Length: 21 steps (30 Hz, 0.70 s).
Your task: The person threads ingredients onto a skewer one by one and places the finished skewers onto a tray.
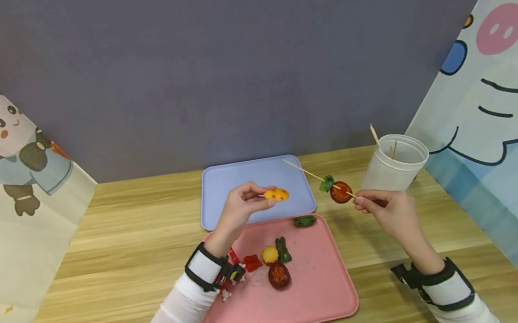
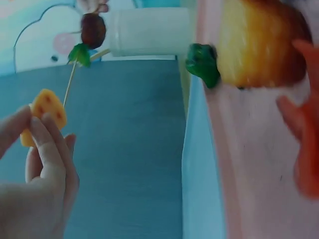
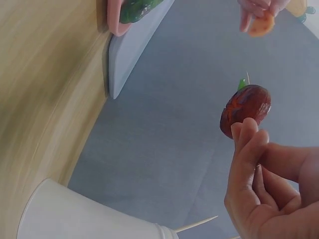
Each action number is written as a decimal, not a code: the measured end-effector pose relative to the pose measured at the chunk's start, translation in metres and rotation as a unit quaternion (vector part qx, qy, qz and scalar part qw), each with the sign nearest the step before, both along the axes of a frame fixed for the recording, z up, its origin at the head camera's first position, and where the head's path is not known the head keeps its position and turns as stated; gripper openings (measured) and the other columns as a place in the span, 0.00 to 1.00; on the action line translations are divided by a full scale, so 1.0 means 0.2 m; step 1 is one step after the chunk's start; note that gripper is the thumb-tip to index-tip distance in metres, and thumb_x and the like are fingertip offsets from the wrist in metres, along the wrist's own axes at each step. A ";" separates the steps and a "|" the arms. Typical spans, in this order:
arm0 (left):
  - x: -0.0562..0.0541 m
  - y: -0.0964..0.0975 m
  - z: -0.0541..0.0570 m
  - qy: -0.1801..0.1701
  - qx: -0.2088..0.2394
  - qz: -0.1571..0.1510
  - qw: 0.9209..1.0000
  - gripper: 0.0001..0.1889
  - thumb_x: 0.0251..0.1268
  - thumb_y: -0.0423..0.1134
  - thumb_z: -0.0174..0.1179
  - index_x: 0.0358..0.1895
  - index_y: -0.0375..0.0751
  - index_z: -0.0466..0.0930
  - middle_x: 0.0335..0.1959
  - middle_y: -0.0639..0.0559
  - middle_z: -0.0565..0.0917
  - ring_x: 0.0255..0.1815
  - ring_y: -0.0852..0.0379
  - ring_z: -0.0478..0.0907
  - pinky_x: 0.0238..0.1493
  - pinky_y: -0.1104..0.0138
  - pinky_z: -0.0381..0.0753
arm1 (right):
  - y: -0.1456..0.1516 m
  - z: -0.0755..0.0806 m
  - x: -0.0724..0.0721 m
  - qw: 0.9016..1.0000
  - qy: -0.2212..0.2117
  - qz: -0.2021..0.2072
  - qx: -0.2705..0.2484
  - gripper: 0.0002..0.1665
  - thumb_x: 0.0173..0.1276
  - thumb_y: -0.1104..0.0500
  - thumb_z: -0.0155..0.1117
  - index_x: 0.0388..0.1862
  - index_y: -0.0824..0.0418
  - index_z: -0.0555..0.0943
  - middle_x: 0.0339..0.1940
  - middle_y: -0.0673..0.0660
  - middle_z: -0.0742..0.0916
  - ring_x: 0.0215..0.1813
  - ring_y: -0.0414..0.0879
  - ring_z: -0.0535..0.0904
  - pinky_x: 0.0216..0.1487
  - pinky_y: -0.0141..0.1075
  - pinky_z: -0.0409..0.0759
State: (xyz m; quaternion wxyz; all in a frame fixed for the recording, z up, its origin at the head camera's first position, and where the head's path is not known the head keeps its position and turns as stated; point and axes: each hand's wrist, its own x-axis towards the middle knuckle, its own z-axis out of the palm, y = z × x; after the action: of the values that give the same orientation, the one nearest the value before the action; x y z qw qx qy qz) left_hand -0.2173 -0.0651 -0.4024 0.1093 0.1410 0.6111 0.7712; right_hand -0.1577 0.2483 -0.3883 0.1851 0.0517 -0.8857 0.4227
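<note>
My left hand (image 1: 244, 208) pinches a yellow-orange slice with brown spots (image 1: 278, 195) over the blue tray. My right hand (image 1: 390, 213) grips a thin wooden skewer (image 1: 305, 171) by its lower end, tip pointing up and left. Threaded on it are a brown mushroom cap (image 1: 340, 193), close to the fingertips, and a green leafy piece (image 1: 326, 183) just beyond. In the right wrist view the mushroom cap (image 3: 246, 109) mostly hides the green piece. The skewer's bare tip stands apart from the slice in the head view.
A pink tray (image 1: 315, 292) holds another mushroom cap (image 1: 279, 276), a corn piece (image 1: 270, 255), green pieces (image 1: 283, 250) and red pieces (image 1: 252, 262). Behind it lies a blue tray (image 1: 213, 179). A white cup (image 1: 390, 169) with skewers stands near the right hand.
</note>
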 end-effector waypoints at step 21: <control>-0.02 -0.11 -0.01 -0.011 0.151 -0.064 0.986 0.13 0.59 0.20 0.55 0.41 0.40 0.74 0.50 0.46 0.83 0.51 0.54 0.80 0.50 0.69 0.78 | -0.04 0.01 -0.02 1.000 -0.005 0.013 -0.007 0.09 0.62 0.65 0.66 0.38 0.71 0.85 0.29 0.65 0.88 0.26 0.35 0.84 0.28 0.28 0.82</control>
State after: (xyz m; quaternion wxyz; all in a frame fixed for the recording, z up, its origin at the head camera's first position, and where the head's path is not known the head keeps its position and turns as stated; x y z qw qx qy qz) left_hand -0.2213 -0.0863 -0.4048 0.1426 0.1857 0.4758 0.8478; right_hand -0.1611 0.2397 -0.3866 0.1753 0.0599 -0.8827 0.4318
